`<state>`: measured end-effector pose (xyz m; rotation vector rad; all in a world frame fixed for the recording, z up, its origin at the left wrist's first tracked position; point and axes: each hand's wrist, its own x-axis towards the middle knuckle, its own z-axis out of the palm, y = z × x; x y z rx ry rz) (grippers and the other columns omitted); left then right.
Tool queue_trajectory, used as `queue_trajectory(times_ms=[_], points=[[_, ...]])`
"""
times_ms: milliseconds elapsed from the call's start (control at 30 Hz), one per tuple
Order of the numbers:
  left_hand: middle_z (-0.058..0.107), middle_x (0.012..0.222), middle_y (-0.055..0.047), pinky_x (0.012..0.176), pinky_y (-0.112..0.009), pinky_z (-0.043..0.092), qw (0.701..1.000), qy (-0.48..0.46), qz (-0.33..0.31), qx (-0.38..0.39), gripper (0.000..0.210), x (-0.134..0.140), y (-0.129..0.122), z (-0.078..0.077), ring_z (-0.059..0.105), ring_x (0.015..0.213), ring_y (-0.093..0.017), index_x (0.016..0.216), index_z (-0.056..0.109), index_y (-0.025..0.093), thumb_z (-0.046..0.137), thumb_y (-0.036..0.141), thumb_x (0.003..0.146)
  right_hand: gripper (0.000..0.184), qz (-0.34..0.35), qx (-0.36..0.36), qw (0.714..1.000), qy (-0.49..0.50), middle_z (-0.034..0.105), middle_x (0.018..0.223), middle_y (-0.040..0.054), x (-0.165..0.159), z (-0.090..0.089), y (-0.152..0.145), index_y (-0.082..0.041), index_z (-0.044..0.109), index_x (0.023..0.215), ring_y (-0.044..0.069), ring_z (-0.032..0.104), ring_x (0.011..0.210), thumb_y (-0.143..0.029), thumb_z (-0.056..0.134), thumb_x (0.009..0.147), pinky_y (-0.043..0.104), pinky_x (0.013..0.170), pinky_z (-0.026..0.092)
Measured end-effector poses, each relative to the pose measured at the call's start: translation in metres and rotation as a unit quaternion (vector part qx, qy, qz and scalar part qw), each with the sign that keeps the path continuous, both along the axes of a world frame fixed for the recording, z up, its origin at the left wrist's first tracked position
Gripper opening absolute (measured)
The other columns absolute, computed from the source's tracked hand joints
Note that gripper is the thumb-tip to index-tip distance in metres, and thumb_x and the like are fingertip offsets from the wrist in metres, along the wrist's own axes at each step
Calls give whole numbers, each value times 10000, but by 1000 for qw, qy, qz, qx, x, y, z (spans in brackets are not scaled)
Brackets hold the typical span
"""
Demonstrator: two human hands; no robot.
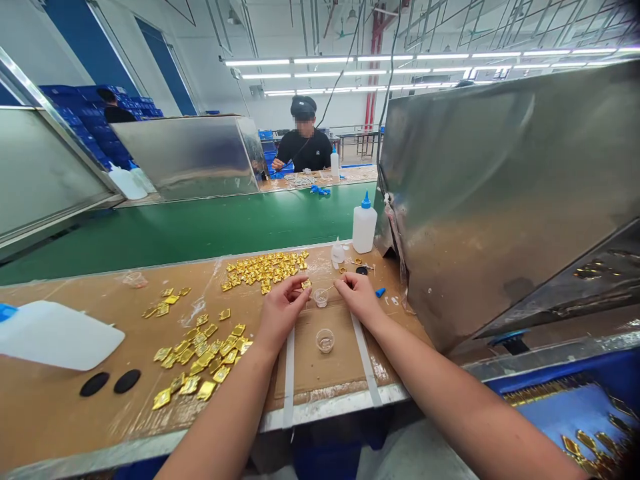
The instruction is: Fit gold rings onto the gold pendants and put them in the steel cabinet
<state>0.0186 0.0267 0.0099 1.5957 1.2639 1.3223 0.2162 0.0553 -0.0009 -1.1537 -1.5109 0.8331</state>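
Note:
Between thumb and fingers, my left hand (284, 307) pinches a small gold metal piece (307, 285). Opposite it, my right hand (357, 298) grips a thin pale stick (327, 289), whose tip points toward the piece above a small clear cup (321, 298). Nearer to me a second clear cup (325, 341) stands on a taped cardboard sheet (320, 380). Beyond my left hand lies a spread of gold pieces (267, 268). Another heap of gold pieces (200, 353) lies to the left of my left forearm.
A white bottle with a blue tip (365, 227) and a smaller bottle (338, 252) stand behind my right hand. At left a large bottle (65, 333) lies near two black discs (127, 381). A metal housing (500, 187) rises at right. Across the green belt (215, 223) sits a person (305, 143).

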Motion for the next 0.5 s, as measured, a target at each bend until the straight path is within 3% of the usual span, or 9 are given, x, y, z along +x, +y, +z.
queue_trajectory(times_ms=[200,500], points=[[679,649,5,579,-266,454,998,56,26,-1,408,0,-2,2,592,570,-161,1179,770,206,778,385,813,334,-15,-2,1000,9,357,578,-41,1,1,0,-215,426,578,123,345,587,-433,559,794,269,559,256],[737,815,-28,575,-266,409,995,97,28,-7,326,1,-1,2,546,567,-147,1046,819,243,822,401,760,358,1,-1,999,51,394,581,-38,2,2,-2,-212,460,608,125,355,579,-459,580,838,271,557,289]])
